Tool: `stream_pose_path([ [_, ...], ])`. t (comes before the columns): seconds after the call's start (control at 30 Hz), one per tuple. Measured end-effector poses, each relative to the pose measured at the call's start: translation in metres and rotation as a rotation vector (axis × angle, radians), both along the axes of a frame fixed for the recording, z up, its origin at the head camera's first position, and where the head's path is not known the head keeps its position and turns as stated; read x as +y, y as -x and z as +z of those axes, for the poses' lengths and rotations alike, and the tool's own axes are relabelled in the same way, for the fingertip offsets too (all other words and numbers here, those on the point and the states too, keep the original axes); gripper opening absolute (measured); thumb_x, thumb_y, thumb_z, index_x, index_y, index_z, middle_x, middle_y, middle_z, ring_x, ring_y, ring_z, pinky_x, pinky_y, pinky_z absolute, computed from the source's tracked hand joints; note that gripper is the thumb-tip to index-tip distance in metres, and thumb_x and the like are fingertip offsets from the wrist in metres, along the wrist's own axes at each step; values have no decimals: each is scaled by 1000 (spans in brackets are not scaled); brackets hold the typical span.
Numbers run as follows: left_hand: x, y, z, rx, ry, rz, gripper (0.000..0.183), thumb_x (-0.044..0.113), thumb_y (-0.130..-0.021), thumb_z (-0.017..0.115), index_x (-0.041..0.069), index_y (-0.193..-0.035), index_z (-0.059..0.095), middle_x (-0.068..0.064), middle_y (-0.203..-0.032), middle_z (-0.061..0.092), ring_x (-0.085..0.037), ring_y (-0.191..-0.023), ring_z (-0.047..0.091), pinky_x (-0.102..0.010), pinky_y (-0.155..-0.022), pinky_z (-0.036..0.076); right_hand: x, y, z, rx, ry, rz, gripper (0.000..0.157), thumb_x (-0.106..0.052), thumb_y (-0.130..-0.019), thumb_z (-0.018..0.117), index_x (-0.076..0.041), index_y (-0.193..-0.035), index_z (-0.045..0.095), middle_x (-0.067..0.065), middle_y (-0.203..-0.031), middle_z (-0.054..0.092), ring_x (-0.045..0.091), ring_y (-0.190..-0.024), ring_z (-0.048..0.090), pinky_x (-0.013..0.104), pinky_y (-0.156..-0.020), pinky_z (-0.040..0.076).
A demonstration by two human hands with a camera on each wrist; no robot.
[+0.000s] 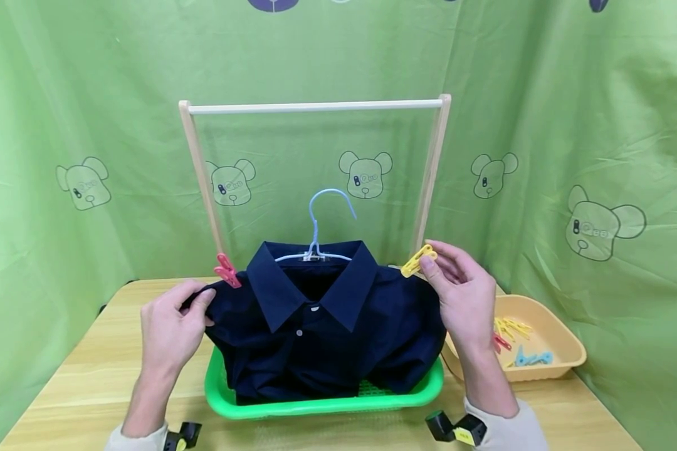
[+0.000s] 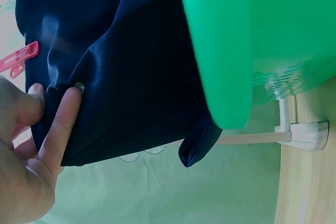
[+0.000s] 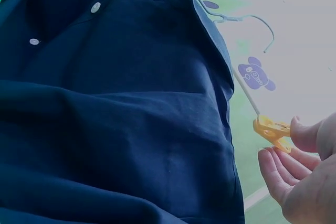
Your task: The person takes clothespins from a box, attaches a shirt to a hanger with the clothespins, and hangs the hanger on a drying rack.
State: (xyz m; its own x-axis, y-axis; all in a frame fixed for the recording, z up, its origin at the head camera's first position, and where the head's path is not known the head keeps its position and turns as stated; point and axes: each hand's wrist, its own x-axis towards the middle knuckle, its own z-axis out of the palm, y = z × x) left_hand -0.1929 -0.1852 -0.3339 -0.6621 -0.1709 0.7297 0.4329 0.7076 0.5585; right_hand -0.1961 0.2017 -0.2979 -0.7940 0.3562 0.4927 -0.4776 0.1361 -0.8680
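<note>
A dark navy collared shirt [image 1: 327,351] hangs on a light blue wire hanger [image 1: 314,228], its lower part in a green basket [image 1: 293,410]. My left hand [image 1: 172,322] pinches the shirt's shoulder at the left, close to a pink clothespin [image 1: 227,270] clipped there. In the left wrist view that pink clothespin [image 2: 21,59] sits just above the thumb. At the other shoulder my right hand [image 1: 462,294] holds a yellow clothespin [image 1: 419,261] between thumb and fingers. The right wrist view has this yellow clothespin [image 3: 272,129] beside the shirt's edge.
A wooden rack with a white bar [image 1: 316,108] stands behind the shirt. An orange tray [image 1: 564,341] at the right holds yellow clothespins [image 1: 510,327], light blue ones [image 1: 533,357] and a red one [image 1: 501,341]. Green curtains [image 1: 609,138] surround the wooden table [image 1: 96,376].
</note>
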Motion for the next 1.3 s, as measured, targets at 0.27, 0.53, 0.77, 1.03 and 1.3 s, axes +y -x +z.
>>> stream_pose_path([
  [0.27,0,0,1,-2,-1,2,9,7,-90,76,14,-85,77,2,-65,72,-2,-49,64,-13,-52,44,-4,0,0,-8,24,30,33,-2,-92,73,3,-124,69,-12,-95,77,-1,-91,72,14,-82,55],
  [0.53,0,-1,1,-12,-5,4,9,7,-90,75,14,-85,77,1,-67,73,5,-49,61,-13,-53,44,-7,-3,1,-48,17,34,29,-1,-89,75,1,-117,66,-15,-89,76,-1,-88,72,13,-79,54],
  [0.77,0,0,1,-8,-5,0,9,7,-90,76,15,-85,77,1,-68,73,3,-49,62,-13,-53,45,-12,-2,-2,-30,27,17,25,3,-88,74,3,-112,65,-16,-86,76,-1,-87,72,14,-78,55],
  [1.03,0,0,1,-14,-11,-6,10,7,-90,75,15,-85,77,1,-68,73,6,-50,61,-12,-52,45,-15,0,-6,25,52,-26,23,6,-86,76,9,-107,66,-13,-85,75,2,-86,73,15,-75,56],
  [1.3,0,-1,1,-13,-10,-11,10,7,-91,75,15,-84,76,1,-70,73,5,-51,61,-12,-54,46,-17,1,-7,90,108,2,21,12,-83,76,11,-102,67,-8,-84,76,4,-84,74,16,-74,57],
])
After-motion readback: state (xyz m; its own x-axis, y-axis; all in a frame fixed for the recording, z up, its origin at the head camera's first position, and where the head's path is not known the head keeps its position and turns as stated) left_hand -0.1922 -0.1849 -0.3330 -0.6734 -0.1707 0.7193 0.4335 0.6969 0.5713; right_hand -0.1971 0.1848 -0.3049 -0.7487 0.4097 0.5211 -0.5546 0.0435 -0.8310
